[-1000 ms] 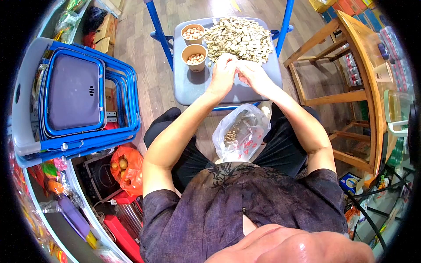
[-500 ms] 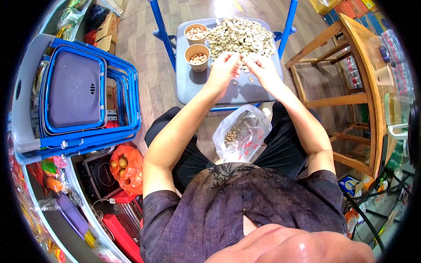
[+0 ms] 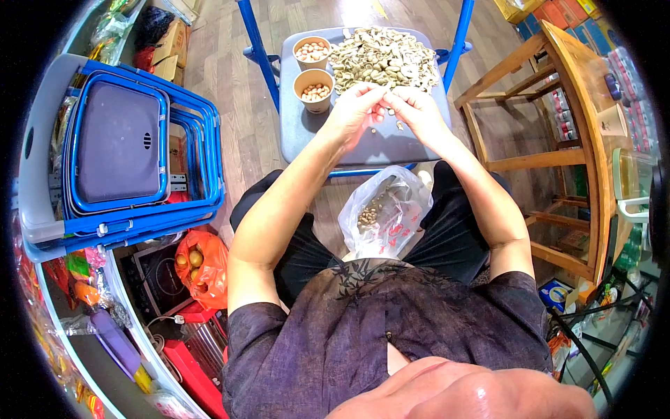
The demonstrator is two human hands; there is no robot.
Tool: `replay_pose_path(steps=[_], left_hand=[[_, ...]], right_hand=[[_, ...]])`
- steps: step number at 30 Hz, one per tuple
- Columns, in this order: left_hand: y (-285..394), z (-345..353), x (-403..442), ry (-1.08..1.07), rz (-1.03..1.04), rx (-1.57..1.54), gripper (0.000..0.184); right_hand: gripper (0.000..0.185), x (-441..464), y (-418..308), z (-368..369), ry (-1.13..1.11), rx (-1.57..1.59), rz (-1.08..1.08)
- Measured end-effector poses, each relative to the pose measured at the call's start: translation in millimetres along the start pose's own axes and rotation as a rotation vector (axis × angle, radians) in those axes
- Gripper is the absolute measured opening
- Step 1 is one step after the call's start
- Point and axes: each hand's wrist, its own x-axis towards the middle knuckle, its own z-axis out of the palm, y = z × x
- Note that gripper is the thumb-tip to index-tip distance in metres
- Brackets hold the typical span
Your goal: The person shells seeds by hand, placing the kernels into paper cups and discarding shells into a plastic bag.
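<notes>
Both our left hand (image 3: 354,116) and our right hand (image 3: 419,116) are set with fingertips meeting above the grey seat (image 3: 296,138); we cannot tell what, if anything, the fingers clamp. Just beyond our fingers lies the pile of shells (image 3: 382,59). Left of the fingers, we have two cups (image 3: 315,106) of nuts (image 3: 316,91); nearer us, a plastic bag (image 3: 413,202).

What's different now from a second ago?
The right hand has shifted slightly right, away from the left hand, so the two, bunched together before, now meet around the fingertips. Small bits now show on the chair seat below them. I can't tell if anything was grasped or released. The cups, pale pile and plastic bag stayed put.
</notes>
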Motion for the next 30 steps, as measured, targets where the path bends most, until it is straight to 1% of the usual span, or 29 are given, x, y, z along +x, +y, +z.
replay_pose_path(steps=[2,4,7,9,11,13,15,16,18,20,22,23,24,25,26,28,30], left_hand=[[1,-3,2,-0.002,-0.001,0.049,0.012],[1,-4,2,-0.004,-0.002,0.098,0.011],[1,-1,2,-0.002,-0.008,0.117,0.012],[2,3,0,0.019,0.004,0.033,0.012],[5,3,1,0.019,0.0,0.029,0.012],[16,6,-1,0.012,0.004,0.033,0.013],[35,8,-6,0.166,0.119,0.39,0.013],[43,4,-4,0.206,0.274,0.607,0.015],[64,0,-11,0.357,0.531,1.087,0.016],[82,4,-23,0.49,0.534,1.362,0.016],[88,-3,-26,0.506,0.571,1.408,0.013],[85,-12,-25,0.537,0.587,1.506,0.012],[85,-15,-25,0.567,0.597,1.607,0.011],[84,-17,-26,0.583,0.601,1.704,0.017],[82,-19,-26,0.584,0.607,1.704,0.017],[81,-19,-28,0.593,0.562,1.849,0.015],[80,-16,-31,0.592,0.596,1.87,0.012]], right_hand=[[0.029,-1,-2,1,-0.008,-0.028,-0.038],[0.028,-7,-13,4,0.015,-0.143,-0.143],[0.026,-8,-20,5,0.028,-0.174,-0.094],[0.027,-7,-20,4,0.044,-0.175,-0.105],[0.028,-6,-16,2,0.06,-0.178,-0.121],[0.031,-2,-10,-1,0.058,0.004,-0.004],[0.032,-4,-14,-5,0.054,-0.002,-0.004],[0.032,-3,-20,-6,0.047,-0.008,0.002],[0.032,-6,-25,-6,0.069,0.042,0.016],[0.033,-7,-22,-3,0.083,0.149,0.036],[0.034,-8,-21,-4,0.071,0.131,0.037],[0.033,-7,-21,-3,0.051,0.195,0.07],[0.033,-6,-20,-3,0.052,0.189,0.06],[0.033,-6,-20,-2,0.043,0.219,0.064],[0.033,-6,-18,-1,0.034,0.25,0.07],[0.031,-6,-15,-2,0.032,0.22,0.079],[0.029,-5,-15,-1,0.02,0.277,0.117]])
